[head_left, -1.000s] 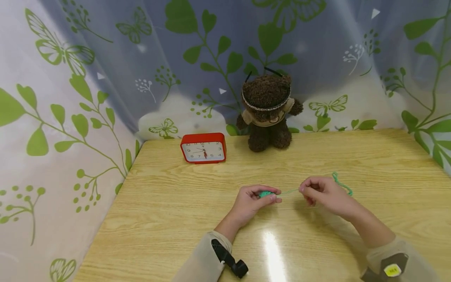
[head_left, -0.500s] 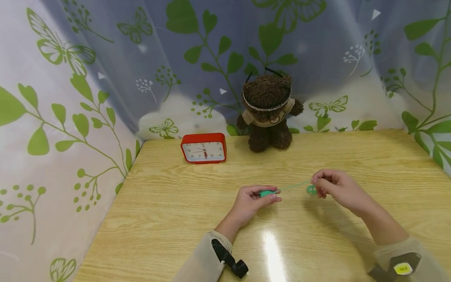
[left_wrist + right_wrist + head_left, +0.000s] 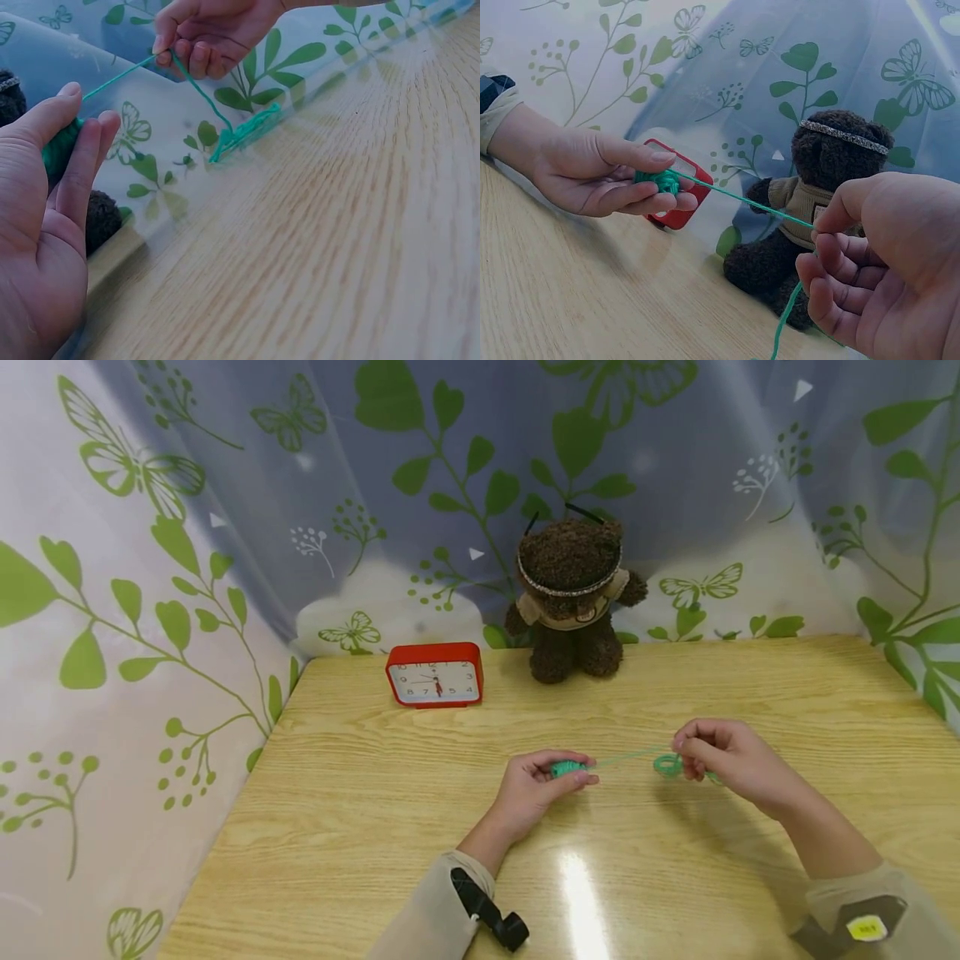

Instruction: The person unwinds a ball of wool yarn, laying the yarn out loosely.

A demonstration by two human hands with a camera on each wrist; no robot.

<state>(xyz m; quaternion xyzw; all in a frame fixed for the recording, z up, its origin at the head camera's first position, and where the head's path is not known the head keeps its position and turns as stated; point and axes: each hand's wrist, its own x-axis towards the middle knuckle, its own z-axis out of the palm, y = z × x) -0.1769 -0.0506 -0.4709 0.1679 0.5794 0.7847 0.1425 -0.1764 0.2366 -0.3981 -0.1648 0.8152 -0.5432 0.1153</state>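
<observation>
My left hand [image 3: 534,789] holds a small wound bundle of green yarn [image 3: 567,768] between thumb and fingers, a little above the table. From the bundle a taut strand [image 3: 742,199] runs across to my right hand [image 3: 738,768], which pinches it between thumb and forefinger. Below the right hand the strand hangs down, and in the left wrist view it leads to a loose heap of yarn [image 3: 251,131] on the table. Part of the bundle is hidden by the left fingers.
The wooden table [image 3: 337,827] has a red clock [image 3: 435,677] at its back left. A brown teddy bear [image 3: 573,593] sits at the back edge, against a leaf-patterned curtain [image 3: 300,485].
My right hand has moved right and slightly up, away from the left hand, and the strand between them is longer. The left hand has stayed in place with the bundle.
</observation>
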